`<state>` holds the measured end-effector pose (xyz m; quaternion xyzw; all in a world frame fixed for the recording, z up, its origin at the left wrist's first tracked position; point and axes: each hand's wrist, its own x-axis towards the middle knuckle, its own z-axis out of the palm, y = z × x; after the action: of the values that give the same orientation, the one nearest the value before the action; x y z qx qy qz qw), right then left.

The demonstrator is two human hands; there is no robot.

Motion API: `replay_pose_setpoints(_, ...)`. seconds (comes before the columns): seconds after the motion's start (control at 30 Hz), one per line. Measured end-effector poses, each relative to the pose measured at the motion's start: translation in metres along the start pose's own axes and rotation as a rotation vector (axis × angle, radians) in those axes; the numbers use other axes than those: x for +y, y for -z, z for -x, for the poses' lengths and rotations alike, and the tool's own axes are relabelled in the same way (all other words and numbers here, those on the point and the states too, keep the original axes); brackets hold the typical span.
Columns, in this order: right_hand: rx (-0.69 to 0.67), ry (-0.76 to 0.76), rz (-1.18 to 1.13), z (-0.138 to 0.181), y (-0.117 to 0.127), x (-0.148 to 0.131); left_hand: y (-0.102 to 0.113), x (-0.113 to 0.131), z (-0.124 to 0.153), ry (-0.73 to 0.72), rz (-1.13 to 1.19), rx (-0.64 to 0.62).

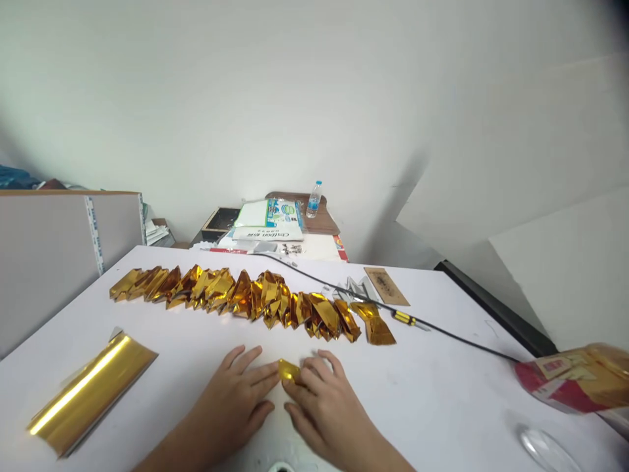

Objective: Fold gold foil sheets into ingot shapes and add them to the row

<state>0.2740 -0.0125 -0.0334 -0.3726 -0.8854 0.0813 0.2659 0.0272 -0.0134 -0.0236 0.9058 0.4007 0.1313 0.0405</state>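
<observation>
A small folded piece of gold foil paper (pixel 287 369) lies at the front middle of the white table, between my two hands. My left hand (pixel 240 396) rests low over the table with its fingers stretched out, the fingertips touching the foil's left edge. On the other side, the fingers of my right hand (pixel 322 401) bend over the foil and press on it, covering part of it. Beyond both hands runs a long row of folded gold foil pieces (pixel 240 295), pressed close together. To the left lies a curved stack of gold foil sheets (pixel 93 393).
A black cable (pixel 457 335) with a yellow tag crosses the table's right half. Near it lie silver foil pieces (pixel 361 287) and a brown card (pixel 386 286). A red and gold bag (pixel 580 378) sits at the right edge. Behind stands a water bottle (pixel 313 200).
</observation>
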Motion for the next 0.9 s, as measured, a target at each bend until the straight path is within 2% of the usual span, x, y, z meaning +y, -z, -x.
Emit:
replay_pose_setpoints(0.13, -0.003, -0.089, -0.021, 0.008, 0.014, 0.003, 0.000, 0.004, 0.001, 0.077, -0.004, 0.007)
replay_pose_setpoints(0.23, -0.097, -0.159, -0.018, 0.017, 0.024, 0.004, -0.003, 0.006, 0.009, 0.102, -0.009, 0.021)
replay_pose_setpoints(0.33, -0.172, -0.160, 0.023, 0.030, 0.030, 0.004, -0.006, 0.006, 0.018, 0.113, -0.024, 0.047)
replay_pose_setpoints(0.47, -0.239, -0.127, 0.068, 0.043, 0.028, 0.003, -0.010, 0.006, 0.034, 0.116, -0.026, 0.068)
replay_pose_setpoints(0.7, -0.195, -0.294, 0.081, 0.053, 0.016, -0.009, -0.009, 0.030, 0.058, 0.173, -0.007, 0.036)
replay_pose_setpoints(0.8, -0.166, -0.305, 0.093, 0.052, 0.015, -0.012, 0.001, 0.031, 0.057, 0.205, 0.013, -0.030)
replay_pose_setpoints(0.9, -0.085, -0.129, 0.150, 0.046, 0.013, -0.015, 0.030, 0.022, 0.074, 0.179, 0.085, -0.073)
